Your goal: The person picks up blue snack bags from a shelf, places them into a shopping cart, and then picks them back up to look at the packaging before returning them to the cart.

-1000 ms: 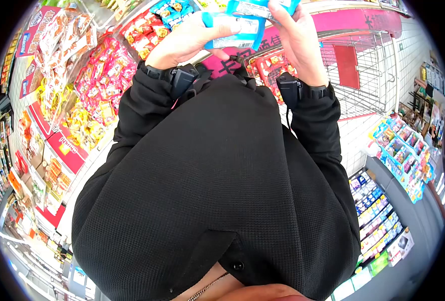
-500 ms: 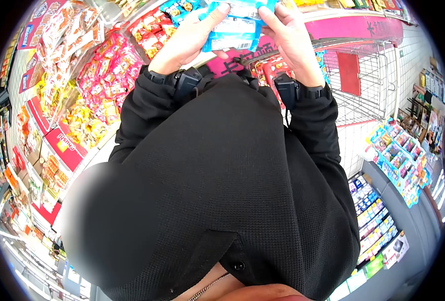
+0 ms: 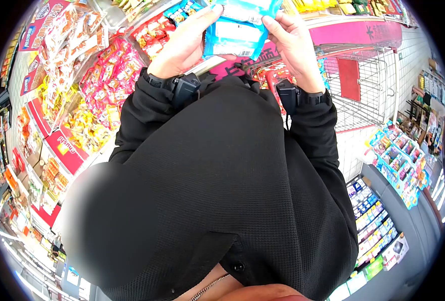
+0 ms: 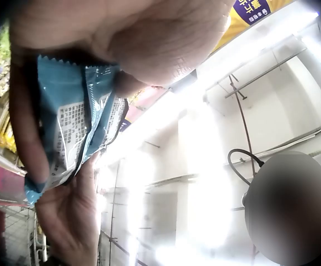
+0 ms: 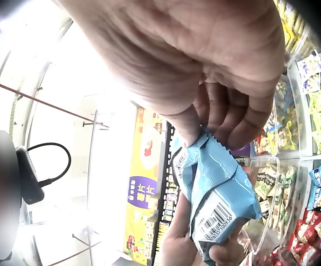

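Blue printed packets [image 3: 235, 37] are held between both hands at the top of the head view. The left hand [image 3: 185, 45] grips their left side, thumb on the front and fingers behind. At their right edge the right hand [image 3: 295, 47] pinches with thumb and curled fingers. The left wrist view shows a blue packet [image 4: 66, 122] with white text panels under the left palm [image 4: 133, 39]. In the right wrist view, the right hand [image 5: 221, 83] pinches the crimped end of a blue packet [image 5: 221, 194], whose barcode faces the camera.
A wire shopping cart [image 3: 363, 90] with a red panel stands at the right, near a pink display edge [image 3: 352, 31]. Bins of pink packets [image 3: 112, 70], yellow packets [image 3: 84, 123] and red packets [image 3: 154, 36] lie at the left. A shelf rack [image 3: 373, 220] stands lower right.
The hands have drawn closer around the blue packets, which were spread and tilted a second ago and now overlap. The right hand has moved slightly left and down, still holding them.
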The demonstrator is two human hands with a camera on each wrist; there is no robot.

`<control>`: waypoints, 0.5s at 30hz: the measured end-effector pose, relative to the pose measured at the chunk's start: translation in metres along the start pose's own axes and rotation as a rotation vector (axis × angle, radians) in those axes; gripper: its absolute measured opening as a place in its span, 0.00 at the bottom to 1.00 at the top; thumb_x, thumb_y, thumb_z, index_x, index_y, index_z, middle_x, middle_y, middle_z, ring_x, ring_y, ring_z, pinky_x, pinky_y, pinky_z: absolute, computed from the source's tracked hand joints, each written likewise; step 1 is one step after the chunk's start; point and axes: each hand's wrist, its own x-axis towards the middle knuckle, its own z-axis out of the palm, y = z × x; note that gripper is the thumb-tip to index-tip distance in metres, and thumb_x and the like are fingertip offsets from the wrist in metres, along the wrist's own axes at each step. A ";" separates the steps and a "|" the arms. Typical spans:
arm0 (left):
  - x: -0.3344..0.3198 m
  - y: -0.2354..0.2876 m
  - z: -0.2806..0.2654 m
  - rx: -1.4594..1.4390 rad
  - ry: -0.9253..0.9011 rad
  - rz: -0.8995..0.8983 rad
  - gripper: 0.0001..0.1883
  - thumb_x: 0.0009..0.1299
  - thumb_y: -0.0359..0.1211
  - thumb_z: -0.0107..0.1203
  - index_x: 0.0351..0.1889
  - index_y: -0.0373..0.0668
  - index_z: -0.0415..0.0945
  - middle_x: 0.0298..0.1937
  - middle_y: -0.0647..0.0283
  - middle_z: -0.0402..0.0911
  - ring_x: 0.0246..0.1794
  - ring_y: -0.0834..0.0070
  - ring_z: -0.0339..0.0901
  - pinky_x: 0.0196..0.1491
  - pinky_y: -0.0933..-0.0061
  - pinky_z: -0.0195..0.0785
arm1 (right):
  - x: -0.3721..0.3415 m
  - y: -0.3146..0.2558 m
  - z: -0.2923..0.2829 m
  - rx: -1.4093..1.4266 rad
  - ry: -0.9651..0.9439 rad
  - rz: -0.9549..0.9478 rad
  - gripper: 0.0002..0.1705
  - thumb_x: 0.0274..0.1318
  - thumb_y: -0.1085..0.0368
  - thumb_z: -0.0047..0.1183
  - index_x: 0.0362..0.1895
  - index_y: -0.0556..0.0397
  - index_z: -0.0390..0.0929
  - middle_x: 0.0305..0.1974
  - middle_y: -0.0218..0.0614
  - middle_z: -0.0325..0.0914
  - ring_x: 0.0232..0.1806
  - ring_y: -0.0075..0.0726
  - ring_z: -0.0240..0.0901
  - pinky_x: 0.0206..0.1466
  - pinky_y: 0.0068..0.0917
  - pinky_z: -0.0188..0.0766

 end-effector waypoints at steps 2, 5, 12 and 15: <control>0.001 0.001 -0.001 -0.006 0.004 0.000 0.25 0.81 0.47 0.46 0.69 0.41 0.67 0.62 0.55 0.79 0.57 0.58 0.82 0.42 0.52 0.86 | 0.002 0.001 0.000 0.018 0.008 0.007 0.15 0.71 0.61 0.56 0.55 0.57 0.79 0.46 0.32 0.84 0.46 0.22 0.80 0.53 0.26 0.76; 0.003 0.003 -0.002 -0.014 0.005 0.000 0.25 0.81 0.47 0.46 0.68 0.40 0.67 0.62 0.54 0.79 0.56 0.57 0.83 0.42 0.53 0.86 | 0.007 0.005 -0.003 0.064 0.018 0.016 0.13 0.70 0.61 0.57 0.51 0.56 0.81 0.44 0.31 0.84 0.45 0.21 0.80 0.52 0.25 0.77; 0.007 0.004 -0.010 -0.032 0.003 0.022 0.25 0.81 0.47 0.46 0.66 0.38 0.69 0.59 0.53 0.81 0.54 0.58 0.84 0.39 0.56 0.87 | 0.018 0.013 -0.001 0.063 0.020 0.011 0.14 0.72 0.60 0.54 0.54 0.56 0.78 0.44 0.31 0.83 0.45 0.23 0.80 0.53 0.25 0.78; 0.009 0.003 -0.015 -0.021 -0.001 0.034 0.24 0.81 0.46 0.46 0.66 0.38 0.70 0.59 0.53 0.81 0.54 0.59 0.84 0.39 0.56 0.87 | 0.021 0.020 -0.004 0.056 0.020 0.019 0.14 0.73 0.60 0.53 0.54 0.56 0.78 0.44 0.32 0.84 0.45 0.23 0.81 0.52 0.25 0.78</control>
